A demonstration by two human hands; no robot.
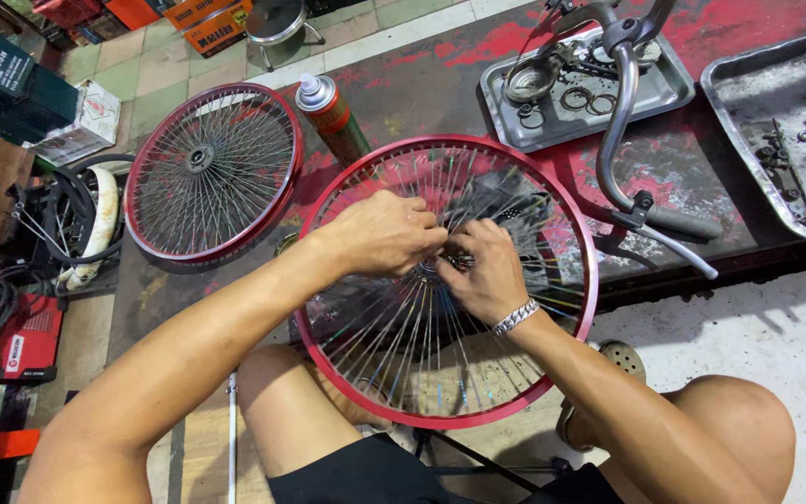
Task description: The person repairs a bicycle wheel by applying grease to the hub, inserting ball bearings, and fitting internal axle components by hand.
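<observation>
fingers of both the left hand and right hand are pinching closed at the hub of the red spoked wheel, lying flat over the knees; second wheel is leaning just beyond its left rim.

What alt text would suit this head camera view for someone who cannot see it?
A seated person's left hand and right hand work at the hub of a red-rimmed spoked wheel. A second red wheel, spray can, handlebar and metal trays lie around.
</observation>
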